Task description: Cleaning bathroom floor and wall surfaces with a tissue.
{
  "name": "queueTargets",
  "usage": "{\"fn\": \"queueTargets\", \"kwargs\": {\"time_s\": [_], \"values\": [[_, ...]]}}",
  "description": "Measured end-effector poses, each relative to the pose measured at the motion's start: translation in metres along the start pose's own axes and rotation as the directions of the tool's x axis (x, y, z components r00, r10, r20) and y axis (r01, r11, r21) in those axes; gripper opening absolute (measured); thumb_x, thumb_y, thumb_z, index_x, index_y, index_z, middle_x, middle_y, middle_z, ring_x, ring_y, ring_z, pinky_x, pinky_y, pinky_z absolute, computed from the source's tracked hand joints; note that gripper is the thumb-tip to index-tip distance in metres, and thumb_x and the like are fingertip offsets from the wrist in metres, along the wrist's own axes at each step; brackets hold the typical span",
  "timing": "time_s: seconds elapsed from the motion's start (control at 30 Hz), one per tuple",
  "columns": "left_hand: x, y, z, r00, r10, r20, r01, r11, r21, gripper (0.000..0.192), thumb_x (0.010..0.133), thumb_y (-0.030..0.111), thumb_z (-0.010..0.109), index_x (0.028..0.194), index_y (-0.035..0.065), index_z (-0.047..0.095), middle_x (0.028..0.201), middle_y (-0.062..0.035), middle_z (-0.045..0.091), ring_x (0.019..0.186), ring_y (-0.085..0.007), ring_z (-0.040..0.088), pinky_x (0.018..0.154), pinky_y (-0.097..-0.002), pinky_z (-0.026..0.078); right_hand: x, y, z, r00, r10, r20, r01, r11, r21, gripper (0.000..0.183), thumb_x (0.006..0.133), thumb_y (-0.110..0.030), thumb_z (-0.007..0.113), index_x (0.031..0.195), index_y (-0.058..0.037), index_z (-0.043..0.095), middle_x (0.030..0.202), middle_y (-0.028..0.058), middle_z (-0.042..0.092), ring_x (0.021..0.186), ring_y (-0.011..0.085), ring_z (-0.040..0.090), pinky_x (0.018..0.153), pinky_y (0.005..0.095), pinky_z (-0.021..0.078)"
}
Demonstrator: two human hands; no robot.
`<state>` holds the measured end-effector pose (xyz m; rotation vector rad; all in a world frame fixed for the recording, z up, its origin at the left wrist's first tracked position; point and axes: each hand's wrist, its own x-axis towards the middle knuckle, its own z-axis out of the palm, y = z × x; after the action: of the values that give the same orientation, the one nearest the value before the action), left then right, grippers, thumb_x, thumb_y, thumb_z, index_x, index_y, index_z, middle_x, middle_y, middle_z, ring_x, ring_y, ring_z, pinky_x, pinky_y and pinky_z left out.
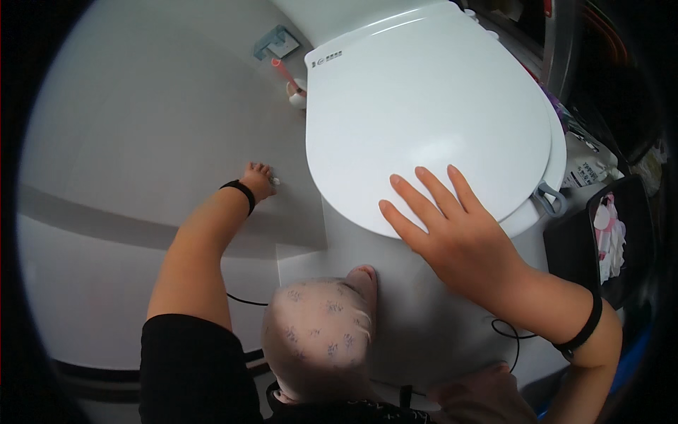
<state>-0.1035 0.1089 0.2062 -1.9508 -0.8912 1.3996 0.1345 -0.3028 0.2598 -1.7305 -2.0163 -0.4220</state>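
My left hand [258, 180] is low at the grey wall, its fingers bent around or against a small clear or whitish thing [274, 180] that is mostly hidden, so I cannot tell what it is. My right hand [455, 228] is spread flat, palm down, on or just above the front part of the closed white toilet lid [424, 106], with nothing in it. A grey-blue lifting handle [551, 200] sticks out at the right side of the toilet seat, beyond my right hand.
A toilet brush with a pink handle [288, 79] stands left of the toilet, below a light-blue wall holder [276, 42]. At the right are a black waste bin [572, 252] with used paper and a white printed pack [585, 159]. A thin black cable [516, 336] loops on the floor.
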Motion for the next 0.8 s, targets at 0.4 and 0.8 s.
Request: {"fn": "queueTargets", "kwargs": {"time_s": [0.4, 0.8], "values": [[-0.119, 0.040, 0.086, 0.965, 0.189, -0.183, -0.175, 0.980, 0.093, 0.031, 0.086, 0.014, 0.047, 0.115, 0.0078, 0.055, 0.123, -0.0090, 0.053, 0.117, -0.0243, 0.047, 0.097, -0.0405, 0.036, 0.003, 0.005, 0.024, 0.996, -0.063, -0.064, 0.056, 0.993, -0.104, 0.048, 0.080, -0.015, 0.056, 0.126, -0.0076, 0.047, 0.130, 0.0181, 0.045, 0.119, 0.0353, 0.043, 0.100, 0.0540, 0.0286], [-0.181, 0.010, -0.009, 0.954, -0.229, -0.196, -0.261, -0.302, -0.917, 0.032, 0.096, 0.023, 0.038, 0.108, -0.0018, 0.053, 0.110, -0.0121, 0.058, 0.101, -0.0238, 0.058, 0.089, -0.0354, 0.047, -0.007, 0.005, 0.027, 0.990, -0.004, -0.144, -0.002, 0.999, -0.039, 0.042, 0.079, -0.011, 0.053, 0.120, -0.0031, 0.052, 0.125, 0.0191, 0.050, 0.117, 0.0347, 0.045, 0.101, 0.0512, 0.0285]]}}
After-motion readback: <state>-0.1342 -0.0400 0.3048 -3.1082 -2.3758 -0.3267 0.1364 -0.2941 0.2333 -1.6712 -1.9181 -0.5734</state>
